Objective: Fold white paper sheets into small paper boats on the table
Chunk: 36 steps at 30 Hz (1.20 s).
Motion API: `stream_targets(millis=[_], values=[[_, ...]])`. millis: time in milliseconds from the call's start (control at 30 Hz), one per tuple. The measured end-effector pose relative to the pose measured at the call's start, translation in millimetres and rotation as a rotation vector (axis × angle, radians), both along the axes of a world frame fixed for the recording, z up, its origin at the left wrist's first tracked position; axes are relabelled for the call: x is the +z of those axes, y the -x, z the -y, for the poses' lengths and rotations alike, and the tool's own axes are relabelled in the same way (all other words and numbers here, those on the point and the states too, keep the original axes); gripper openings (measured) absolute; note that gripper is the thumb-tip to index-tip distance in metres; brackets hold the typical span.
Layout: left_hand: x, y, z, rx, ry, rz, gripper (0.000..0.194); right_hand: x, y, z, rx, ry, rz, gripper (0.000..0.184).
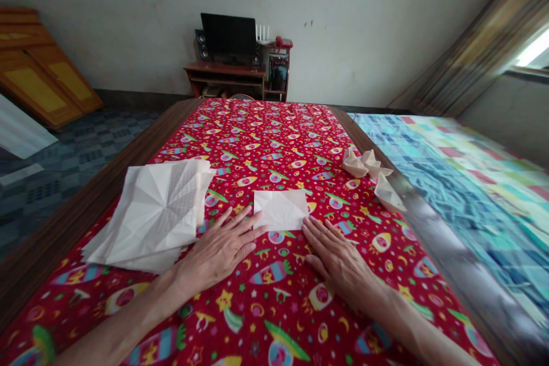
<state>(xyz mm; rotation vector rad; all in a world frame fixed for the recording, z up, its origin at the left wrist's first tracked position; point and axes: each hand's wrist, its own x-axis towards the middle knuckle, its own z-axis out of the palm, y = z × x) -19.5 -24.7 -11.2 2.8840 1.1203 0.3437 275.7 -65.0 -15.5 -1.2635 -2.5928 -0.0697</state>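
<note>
Three folded shapes (pixel 374 164) stand near the right edge of the worktop (pixel 158 126), and these look complete. One paper (pixel 281 210) lies flat on the red cloth (pixel 274 291), folded into a rectangle, which I judge an early stage. Left hand (pixel 225 246) and right hand (pixel 343 257) touch its sides with open grip, fingers laid flat. Beside the left hand, a pile of creased sheets (pixel 160 211) is not yet shaped.

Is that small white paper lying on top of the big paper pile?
No, the white paper lies on the red cloth between the left hand and right hand.
</note>
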Motion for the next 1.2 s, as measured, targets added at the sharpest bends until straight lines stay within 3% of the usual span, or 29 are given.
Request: stream_targets(millis=[133, 300, 533, 767, 967, 1200], values=[[2.4, 2.7, 4.2, 0.034, -0.008, -0.006, 0.039, -0.9, 5.3, -6.0, -0.039, -0.083, -0.040, 0.039], [7.9, -16.9, -5.6, 0.057, -0.035, 0.054, 0.033, 8.7, 26.7, -22.8, -0.035, -0.166, 0.030, 0.026], [1.4, -37.3, -29.8, 0.030, 0.038, 0.039, 0.052, 14.9, 67.2, -35.4, 0.062, -0.153, 0.170, 0.024], [-3.0, -35.6, -32.4, 0.042, 0.037, 0.069, 0.057, 15.5, 78.6, -33.9, 0.001, -0.164, 0.256, 0.019], [-10.4, -29.1, -44.5, -0.012, -0.022, 0.208, 0.049, 10.2, 65.7, -43.8, 0.008, -0.101, 0.088, 0.014], [-10.3, -10.2, -60.9, -0.071, -0.143, 0.289, 0.036, 9.9, 36.6, -59.1, 0.272, -0.149, -0.333, 0.022]])
